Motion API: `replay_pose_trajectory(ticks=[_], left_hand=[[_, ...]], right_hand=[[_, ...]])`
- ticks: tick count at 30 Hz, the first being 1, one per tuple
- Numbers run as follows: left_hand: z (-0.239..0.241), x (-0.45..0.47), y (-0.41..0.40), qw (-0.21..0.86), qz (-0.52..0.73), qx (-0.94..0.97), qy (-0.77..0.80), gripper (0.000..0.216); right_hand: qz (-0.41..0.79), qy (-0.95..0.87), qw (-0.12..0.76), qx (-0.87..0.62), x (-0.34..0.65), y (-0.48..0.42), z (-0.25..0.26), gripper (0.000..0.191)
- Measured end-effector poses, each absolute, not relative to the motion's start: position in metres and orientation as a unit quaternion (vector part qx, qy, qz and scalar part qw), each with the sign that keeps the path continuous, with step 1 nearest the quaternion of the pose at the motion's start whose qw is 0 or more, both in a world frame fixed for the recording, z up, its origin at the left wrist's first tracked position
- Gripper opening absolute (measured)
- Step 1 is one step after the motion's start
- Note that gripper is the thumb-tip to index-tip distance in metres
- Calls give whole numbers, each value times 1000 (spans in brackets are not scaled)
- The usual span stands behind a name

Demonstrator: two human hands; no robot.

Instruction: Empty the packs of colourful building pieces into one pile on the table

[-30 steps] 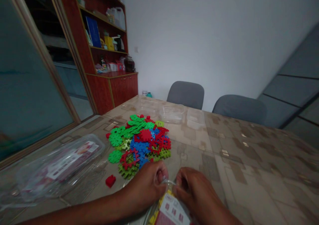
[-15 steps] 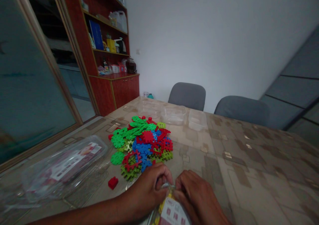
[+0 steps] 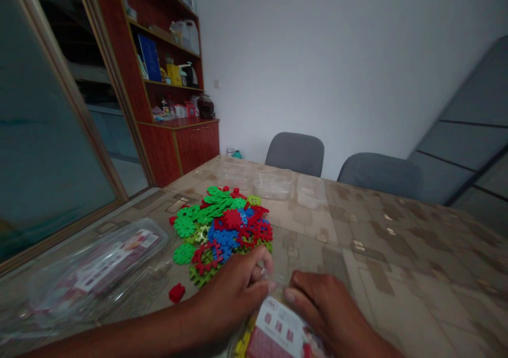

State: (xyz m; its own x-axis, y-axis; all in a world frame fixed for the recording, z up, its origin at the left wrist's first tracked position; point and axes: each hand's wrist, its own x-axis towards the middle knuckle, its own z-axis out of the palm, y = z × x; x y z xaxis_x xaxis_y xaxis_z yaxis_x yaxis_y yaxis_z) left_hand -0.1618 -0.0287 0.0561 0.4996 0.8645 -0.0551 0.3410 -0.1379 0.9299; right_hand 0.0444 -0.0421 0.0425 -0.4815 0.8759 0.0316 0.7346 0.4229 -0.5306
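Observation:
At the bottom of the head view is a clear plastic container (image 3: 273, 326) with a white and dark red label on top. Yellow pieces (image 3: 242, 345) show through its side. My left hand (image 3: 244, 281) is closed in a pinch at the container's far edge, with a clear bit of plastic between its fingers. Curled round the right side is my right hand (image 3: 323, 300), its thumb at the label's edge. Just beyond my left hand lies a heap of green, red and blue gear-shaped plastic pieces (image 3: 224, 236). One red piece (image 3: 177, 293) sits apart, left of the heap.
On the left of the table (image 3: 381, 273) lies a labelled clear plastic package (image 3: 107, 263). Clear tubs (image 3: 273, 184) stand behind the heap. Two grey chairs (image 3: 296, 152) are at the far side, and a red-brown cabinet (image 3: 178, 152) stands back left.
My left hand has risen slightly at the container's edge. My right hand has shifted right, widening the gap between the hands. More of the label shows.

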Motion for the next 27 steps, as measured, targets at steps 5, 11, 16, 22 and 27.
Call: replay_pose_trajectory(ticks=[5,11,16,22,27], left_hand=[[47,-141,-33,681,334,543,361,19],[55,-133,-32,732,314,514,317,25],[49,-135,-29,696,314,541,352,33],[44,-138,-31,673,391,497,383,22],[77,-139,-36,644,361,552,387,13]], right_hand=[[269,-800,218,-490,56,-47,34,35],[374,-774,293,-418,62,-47,29,44],[375,-780,271,-421,65,-44,32,46],[265,-804,271,-459,72,-59,32,28],[332,-753,326,-465,78,-65,23,43]])
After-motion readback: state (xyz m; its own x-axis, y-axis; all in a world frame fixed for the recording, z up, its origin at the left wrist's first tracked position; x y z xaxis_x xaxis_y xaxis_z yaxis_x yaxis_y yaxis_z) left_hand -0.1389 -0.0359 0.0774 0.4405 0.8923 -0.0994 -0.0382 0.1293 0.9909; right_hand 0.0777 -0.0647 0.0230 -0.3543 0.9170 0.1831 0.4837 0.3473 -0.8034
